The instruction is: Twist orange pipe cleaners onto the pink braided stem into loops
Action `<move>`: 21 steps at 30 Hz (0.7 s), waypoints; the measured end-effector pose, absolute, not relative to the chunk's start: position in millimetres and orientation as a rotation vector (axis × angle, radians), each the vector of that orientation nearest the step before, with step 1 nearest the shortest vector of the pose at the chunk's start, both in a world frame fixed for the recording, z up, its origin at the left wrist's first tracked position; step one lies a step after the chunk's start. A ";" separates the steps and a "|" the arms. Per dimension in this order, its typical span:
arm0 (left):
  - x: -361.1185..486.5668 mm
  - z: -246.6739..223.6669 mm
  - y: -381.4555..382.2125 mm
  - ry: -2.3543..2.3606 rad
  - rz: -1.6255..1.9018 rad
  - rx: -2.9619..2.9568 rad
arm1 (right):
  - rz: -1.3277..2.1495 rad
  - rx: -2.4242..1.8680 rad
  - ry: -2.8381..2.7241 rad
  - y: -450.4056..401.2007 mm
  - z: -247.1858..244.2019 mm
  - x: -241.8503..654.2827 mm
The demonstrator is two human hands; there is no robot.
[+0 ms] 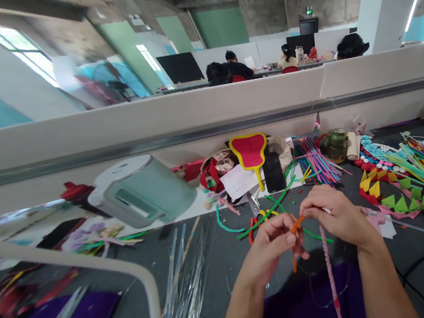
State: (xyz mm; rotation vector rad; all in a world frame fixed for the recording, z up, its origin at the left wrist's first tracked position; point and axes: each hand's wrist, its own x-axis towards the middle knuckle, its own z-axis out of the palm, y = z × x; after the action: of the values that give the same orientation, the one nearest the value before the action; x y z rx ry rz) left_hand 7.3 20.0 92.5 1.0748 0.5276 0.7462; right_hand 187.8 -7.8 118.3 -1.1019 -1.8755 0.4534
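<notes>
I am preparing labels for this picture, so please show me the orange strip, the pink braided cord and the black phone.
Orange strip (pixel 298 224), head view: on its upper part.
Pink braided cord (pixel 330 270), head view: middle of its visible length.
Black phone (pixel 274 172), head view: middle of its dark face.

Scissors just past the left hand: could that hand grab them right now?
Probably yes: the scissors lie just beyond the left hand, with thin green strips around them. But that hand holds an orange strip, so it would likely have to let go first.

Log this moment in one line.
left hand: pinching orange strip; right hand: at strip's upper end; below right hand: pink braid; beyond hands: scissors
</notes>
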 end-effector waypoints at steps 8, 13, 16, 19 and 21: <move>6.7 79.2 21.6 0.379 0.612 1.028 | 0.581 -1.015 -1.844 -6.5 116.3 190.1; 12.1 71.7 22.7 0.356 0.618 1.007 | 0.586 -1.006 -1.851 -6.3 117.7 187.2; 13.1 70.6 22.9 0.345 0.602 1.004 | 0.581 -0.983 -1.857 -5.8 117.2 185.5; 11.5 72.6 23.7 0.350 0.601 1.020 | 0.567 -0.975 -1.870 -5.8 117.5 185.0; 9.7 74.9 24.5 0.379 0.605 1.034 | 0.544 -0.988 -1.884 -6.0 118.0 184.9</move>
State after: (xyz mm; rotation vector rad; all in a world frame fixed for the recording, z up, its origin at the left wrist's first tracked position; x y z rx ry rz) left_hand 9.7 24.5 74.9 1.0340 0.3785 0.6051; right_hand 184.9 -6.0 118.0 -0.9876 -1.8838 0.5444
